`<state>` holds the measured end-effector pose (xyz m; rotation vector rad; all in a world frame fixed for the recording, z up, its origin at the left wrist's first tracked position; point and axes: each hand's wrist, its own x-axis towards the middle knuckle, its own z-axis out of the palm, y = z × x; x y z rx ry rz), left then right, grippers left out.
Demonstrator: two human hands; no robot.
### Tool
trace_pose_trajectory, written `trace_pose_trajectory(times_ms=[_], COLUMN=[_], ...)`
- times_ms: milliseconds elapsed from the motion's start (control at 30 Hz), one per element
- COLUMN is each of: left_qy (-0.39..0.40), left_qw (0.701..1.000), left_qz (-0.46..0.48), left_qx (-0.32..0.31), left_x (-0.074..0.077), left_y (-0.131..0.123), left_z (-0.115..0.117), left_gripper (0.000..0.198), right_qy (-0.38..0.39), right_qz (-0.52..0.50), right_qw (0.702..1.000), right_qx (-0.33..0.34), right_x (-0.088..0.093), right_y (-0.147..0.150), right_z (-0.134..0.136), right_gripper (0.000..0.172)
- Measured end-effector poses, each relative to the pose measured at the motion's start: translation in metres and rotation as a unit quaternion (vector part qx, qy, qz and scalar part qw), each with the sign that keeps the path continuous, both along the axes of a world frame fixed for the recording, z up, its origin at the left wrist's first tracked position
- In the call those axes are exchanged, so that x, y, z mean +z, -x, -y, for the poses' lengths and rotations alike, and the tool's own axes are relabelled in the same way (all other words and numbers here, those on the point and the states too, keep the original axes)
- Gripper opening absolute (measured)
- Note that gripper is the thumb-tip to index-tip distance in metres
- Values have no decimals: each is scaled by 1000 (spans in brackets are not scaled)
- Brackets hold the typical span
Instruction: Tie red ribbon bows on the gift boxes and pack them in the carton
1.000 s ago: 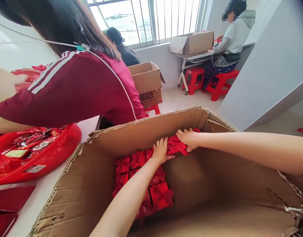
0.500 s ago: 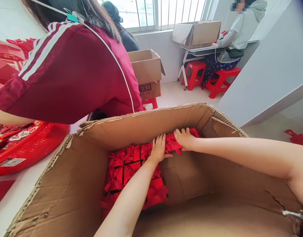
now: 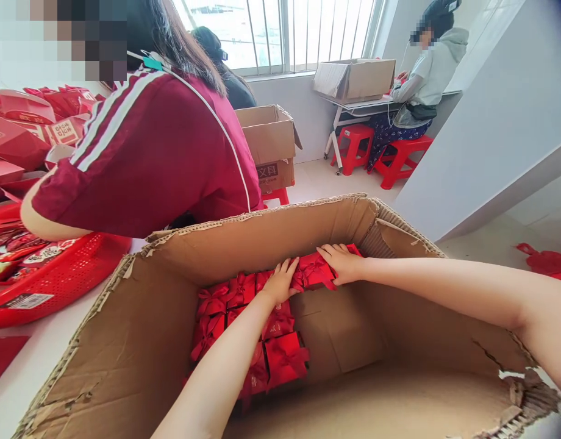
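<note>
Inside a large cardboard box [image 3: 271,219], small red gift boxes [image 3: 287,360] with ribbon bows stand packed in rows on the left. My left hand [image 3: 280,283] straddles the far row, its fingers over the top and its thumb on the near side, closed on a gift box. To its right, my right hand [image 3: 342,263] grips the end of that row, with its fingers bent over the last box. One bowed gift box [image 3: 312,270] shows between the two hands. My left forearm covers part of the nearer rows.
A co-worker in a maroon shirt [image 3: 171,152] sits close on the left, beside a red basket [image 3: 79,268] of packets and piled red cartons [image 3: 15,134]. Beyond are a carton [image 3: 271,131], another person at a table [image 3: 353,105], and red stools [image 3: 402,160].
Both hands have shifted slightly left along the far row, and more of the bowed box between them shows. The camera view has turned a little left; the co-worker's arm has moved.
</note>
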<state>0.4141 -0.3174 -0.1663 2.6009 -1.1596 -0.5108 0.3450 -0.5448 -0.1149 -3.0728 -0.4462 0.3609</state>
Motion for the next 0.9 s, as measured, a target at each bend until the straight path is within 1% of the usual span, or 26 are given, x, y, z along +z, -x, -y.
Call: trace_pose_trajectory(times_ms=[133, 300, 433, 600, 800, 900], left_qy=[7, 6, 3, -13, -39, -51], left_qw=[1000, 1000, 1000, 999, 998, 997], left_qz=[5, -1, -6, -11, -12, -7], left_qx=[-5, -14, -20, -30, -54, -54], left_x=[-3, -2, 0, 3, 15, 18], left_y=[-2, -6, -9, -9, -3, 2], left_z=[-3, -8, -11, -12, -13, -12], left_gripper=[59, 64, 73, 90, 94, 92], right_qy=[-29, -52, -69, -80, -93, -94], right_qz=[-3, -3, 2, 5, 5, -2], right_qw=[999, 998, 997, 997, 995, 995], right_qx=[17, 23, 18, 14, 22, 32], right_x=[-4, -7, -7, -10, -24, -35], right_y=[-6, -10, -8, -5, 10, 10], right_z=[9, 9, 5, 2, 8, 16], right_gripper=[105, 103, 102, 104, 109, 111])
